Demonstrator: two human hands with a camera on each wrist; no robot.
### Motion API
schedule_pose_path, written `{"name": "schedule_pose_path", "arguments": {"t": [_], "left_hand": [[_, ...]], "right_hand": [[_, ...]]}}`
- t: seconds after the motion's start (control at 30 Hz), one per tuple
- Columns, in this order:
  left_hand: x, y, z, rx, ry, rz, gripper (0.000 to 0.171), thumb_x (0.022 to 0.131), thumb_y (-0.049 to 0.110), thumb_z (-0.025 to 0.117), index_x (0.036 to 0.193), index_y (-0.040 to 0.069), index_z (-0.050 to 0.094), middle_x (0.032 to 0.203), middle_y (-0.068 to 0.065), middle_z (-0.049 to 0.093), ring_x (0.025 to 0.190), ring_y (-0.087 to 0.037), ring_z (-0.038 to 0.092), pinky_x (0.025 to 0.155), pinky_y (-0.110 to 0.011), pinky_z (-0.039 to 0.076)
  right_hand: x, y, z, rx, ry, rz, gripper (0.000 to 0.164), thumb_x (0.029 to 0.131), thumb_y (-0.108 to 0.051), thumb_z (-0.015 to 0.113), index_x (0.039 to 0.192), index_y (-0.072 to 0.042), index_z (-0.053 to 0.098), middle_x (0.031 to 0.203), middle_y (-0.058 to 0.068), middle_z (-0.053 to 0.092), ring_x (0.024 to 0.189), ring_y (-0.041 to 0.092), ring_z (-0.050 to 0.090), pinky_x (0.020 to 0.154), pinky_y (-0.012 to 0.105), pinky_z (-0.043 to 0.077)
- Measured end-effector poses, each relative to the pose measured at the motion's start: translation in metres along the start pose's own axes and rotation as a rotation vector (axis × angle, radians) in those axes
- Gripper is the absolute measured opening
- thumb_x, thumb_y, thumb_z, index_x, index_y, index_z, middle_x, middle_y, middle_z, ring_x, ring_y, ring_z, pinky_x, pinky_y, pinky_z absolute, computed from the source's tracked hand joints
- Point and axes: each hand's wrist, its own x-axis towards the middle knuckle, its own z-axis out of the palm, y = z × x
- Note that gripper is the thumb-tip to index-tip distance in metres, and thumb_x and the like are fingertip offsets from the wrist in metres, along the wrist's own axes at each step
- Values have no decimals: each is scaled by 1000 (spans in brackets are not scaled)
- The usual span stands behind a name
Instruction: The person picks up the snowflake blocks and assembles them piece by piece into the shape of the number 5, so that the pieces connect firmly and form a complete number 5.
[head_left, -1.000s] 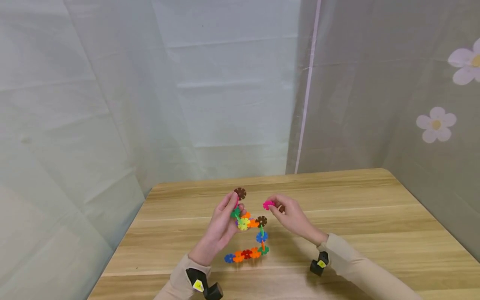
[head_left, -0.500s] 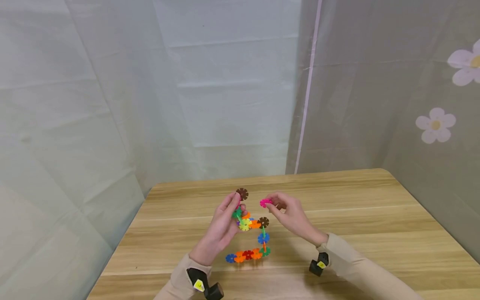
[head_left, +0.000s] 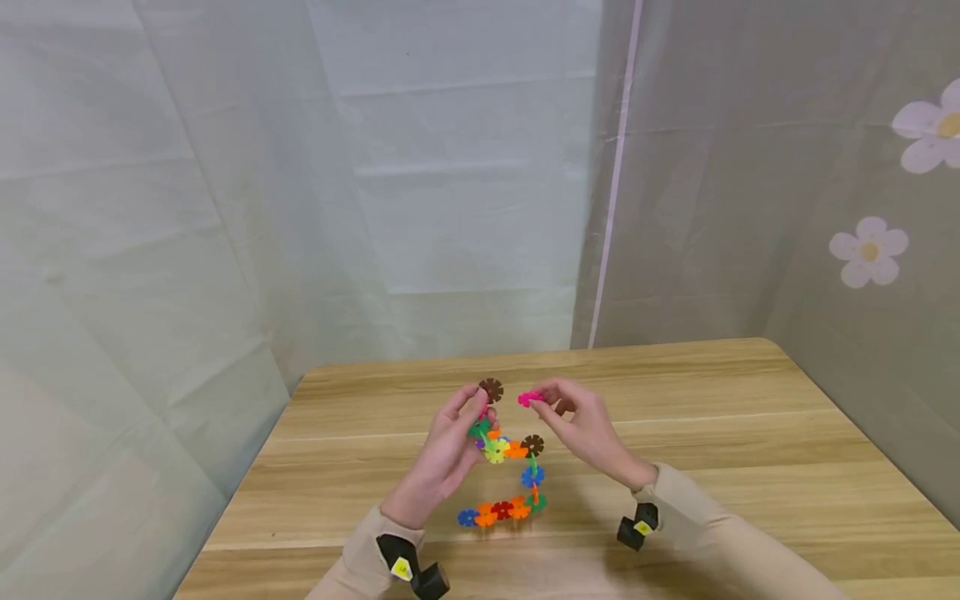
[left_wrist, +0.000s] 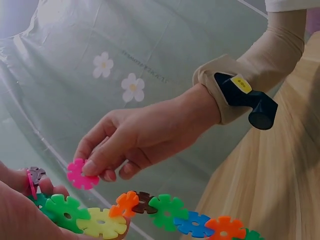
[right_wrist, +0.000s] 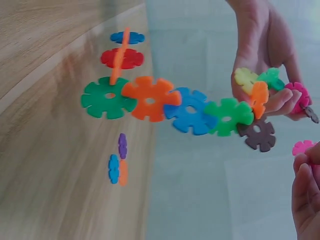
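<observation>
My left hand holds a chain of interlocked, notched flower-shaped plastic discs, pinching it near a pink disc at the top. A dark brown disc sticks out past those fingertips. From the hand the chain runs through green, a yellow disc, orange and another brown disc. It then drops through green and blue and turns left along a bottom row with a red disc. Between thumb and fingers, my right hand pinches a separate pink disc, a small gap to the right of the upper brown disc.
Beneath the chain is a wooden table. Loose discs lie on it in the right wrist view: a purple disc, a blue disc and an orange one. Pale curtains hang behind and at the sides.
The right hand has moved slightly left and up with its pink disc. My left hand and the chain have shifted a little to the right, so the gap between them is narrower.
</observation>
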Motion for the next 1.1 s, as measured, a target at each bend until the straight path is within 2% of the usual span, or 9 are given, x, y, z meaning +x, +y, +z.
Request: {"name": "schedule_pose_path", "arguments": {"t": [0.2,0.43,0.57,0.77,0.9,1.1], "left_hand": [[1,0,1,67,-33,-17,7,102,26,48,104,20,50,79,5,57,73,-9,53,56,-22,40],[2,-1,2,100,-99,-40,8,103,27,45,103,22,51,79,7,58,72,-7,53,53,-21,42],[2,-1,4,105,-121,-50,8,103,28,45,101,23,50,77,8,58,71,-7,54,53,-22,40],[2,-1,5,106,-149,-48,8,104,28,44,99,25,49,76,8,58,71,-7,53,53,-22,37],[1,0,5,102,-173,-42,8,104,26,43,99,25,48,75,8,58,69,-8,53,53,-23,42],[1,-3,5,109,-208,-42,10,104,23,42,96,25,48,74,7,59,67,-7,54,55,-24,44]], "right_hand": [[5,-17,-4,-5,36,-37,15,82,9,68,95,1,67,82,13,69,64,11,58,52,22,50],[8,-28,-8,5,45,-75,15,80,13,69,93,4,66,83,15,69,65,19,60,52,24,51],[7,-21,-7,-2,48,-89,17,79,13,70,92,3,67,84,15,69,68,19,61,52,23,51],[5,-6,-7,27,46,-148,21,78,11,72,91,-6,69,87,9,69,73,14,62,54,19,52],[5,-4,-7,49,35,-204,19,80,9,71,89,-7,69,89,8,70,78,15,64,56,18,52],[5,-5,-10,51,22,-219,18,80,12,70,83,-6,68,87,8,70,76,15,66,60,17,53]]}}
